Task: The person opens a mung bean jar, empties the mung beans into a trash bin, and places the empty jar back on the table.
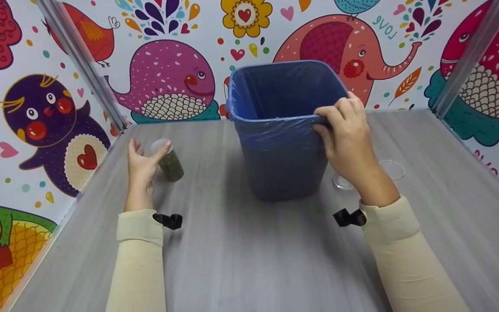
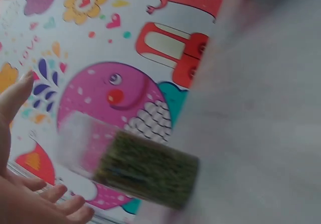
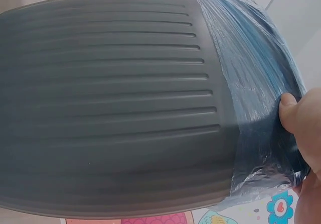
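Observation:
A dark bin (image 1: 284, 169) stands upright on the table, lined with a thin blue plastic bag (image 1: 271, 132) folded over its rim. My right hand (image 1: 348, 134) grips the bin's near right rim and the bag over it, thumb outside; the right wrist view shows the bin's ribbed side close up. Off to the left, a clear cylindrical jar (image 2: 148, 169) holds dried green flakes, its upper part see-through. Next to it is my left hand (image 1: 142, 167), thumb and fingers spread; the left wrist view shows a gap between them and the jar.
Right of the bin, partly hidden by it and my right arm, is a clear container (image 1: 342, 183). A clear round ring or lid (image 1: 391, 169) lies farther right on the grey table (image 1: 241, 260). Walls with cartoon animals enclose the back and sides, with metal posts (image 1: 89, 69) at the corners.

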The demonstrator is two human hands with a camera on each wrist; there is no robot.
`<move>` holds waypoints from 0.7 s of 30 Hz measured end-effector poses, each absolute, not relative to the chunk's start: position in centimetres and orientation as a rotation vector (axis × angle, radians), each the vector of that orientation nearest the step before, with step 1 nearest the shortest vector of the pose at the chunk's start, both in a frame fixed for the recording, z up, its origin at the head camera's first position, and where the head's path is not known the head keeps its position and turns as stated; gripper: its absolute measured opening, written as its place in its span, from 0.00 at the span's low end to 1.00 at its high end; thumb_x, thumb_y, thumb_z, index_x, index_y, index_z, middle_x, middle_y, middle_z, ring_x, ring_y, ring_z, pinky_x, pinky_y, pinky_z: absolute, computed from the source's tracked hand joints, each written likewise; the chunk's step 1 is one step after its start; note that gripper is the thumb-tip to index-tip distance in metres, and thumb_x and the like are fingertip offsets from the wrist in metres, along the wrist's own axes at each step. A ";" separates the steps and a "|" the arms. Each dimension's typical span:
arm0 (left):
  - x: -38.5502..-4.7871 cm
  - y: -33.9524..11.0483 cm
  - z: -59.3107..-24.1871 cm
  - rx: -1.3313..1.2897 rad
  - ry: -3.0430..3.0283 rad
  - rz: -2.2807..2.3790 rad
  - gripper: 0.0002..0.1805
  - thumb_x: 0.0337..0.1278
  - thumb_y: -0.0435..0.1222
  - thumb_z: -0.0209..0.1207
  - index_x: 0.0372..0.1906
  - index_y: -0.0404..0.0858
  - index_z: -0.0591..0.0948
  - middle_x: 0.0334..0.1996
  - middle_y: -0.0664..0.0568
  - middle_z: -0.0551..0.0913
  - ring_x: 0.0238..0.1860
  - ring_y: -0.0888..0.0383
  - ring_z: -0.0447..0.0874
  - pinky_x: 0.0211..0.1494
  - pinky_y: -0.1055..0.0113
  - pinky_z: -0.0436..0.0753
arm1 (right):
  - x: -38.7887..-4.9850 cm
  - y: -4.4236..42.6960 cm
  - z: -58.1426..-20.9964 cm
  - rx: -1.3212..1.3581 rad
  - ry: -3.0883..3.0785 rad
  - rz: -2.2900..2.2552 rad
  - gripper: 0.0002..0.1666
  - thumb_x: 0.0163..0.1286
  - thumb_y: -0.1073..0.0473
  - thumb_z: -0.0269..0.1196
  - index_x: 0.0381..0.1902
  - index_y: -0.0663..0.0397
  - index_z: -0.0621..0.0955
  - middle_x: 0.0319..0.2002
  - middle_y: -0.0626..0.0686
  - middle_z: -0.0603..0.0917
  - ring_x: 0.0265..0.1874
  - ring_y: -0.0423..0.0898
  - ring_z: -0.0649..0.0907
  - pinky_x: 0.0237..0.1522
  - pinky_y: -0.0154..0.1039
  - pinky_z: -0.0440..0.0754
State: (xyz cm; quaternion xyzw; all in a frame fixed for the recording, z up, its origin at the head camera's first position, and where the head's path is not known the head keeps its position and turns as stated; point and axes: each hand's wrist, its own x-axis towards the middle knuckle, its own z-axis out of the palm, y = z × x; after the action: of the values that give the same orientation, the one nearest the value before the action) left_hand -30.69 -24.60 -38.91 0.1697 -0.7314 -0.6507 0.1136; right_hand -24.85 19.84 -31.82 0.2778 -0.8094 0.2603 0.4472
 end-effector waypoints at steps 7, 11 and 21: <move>-32.4 -26.0 -43.0 0.449 -2.154 -2.051 0.63 0.67 0.43 0.71 0.88 0.44 0.35 0.88 0.51 0.41 0.87 0.53 0.42 0.85 0.59 0.51 | -24.8 19.7 -31.9 0.686 -1.990 0.637 0.09 0.77 0.64 0.65 0.50 0.64 0.83 0.37 0.63 0.74 0.53 0.67 0.75 0.78 0.62 0.61; -32.8 -26.1 -44.3 0.437 -2.168 -2.086 0.61 0.69 0.43 0.69 0.88 0.45 0.36 0.88 0.52 0.42 0.86 0.54 0.44 0.85 0.59 0.52 | -24.8 19.7 -31.9 0.679 -2.005 0.636 0.10 0.78 0.62 0.64 0.51 0.63 0.83 0.37 0.63 0.74 0.55 0.67 0.75 0.78 0.62 0.61; -33.2 -24.5 -44.3 0.404 -2.195 -1.993 0.56 0.68 0.44 0.71 0.88 0.45 0.46 0.86 0.46 0.52 0.85 0.49 0.49 0.85 0.50 0.51 | -24.8 19.7 -31.8 0.679 -2.020 0.630 0.09 0.78 0.62 0.63 0.50 0.63 0.83 0.37 0.63 0.74 0.56 0.67 0.75 0.78 0.62 0.60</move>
State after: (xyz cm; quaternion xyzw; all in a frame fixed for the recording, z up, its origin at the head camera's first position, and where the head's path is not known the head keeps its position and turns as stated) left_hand -33.16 -24.53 -44.32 0.1346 -0.7315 -0.6642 0.0748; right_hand -24.81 19.71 -31.77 0.2738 -0.8146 0.2542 0.4436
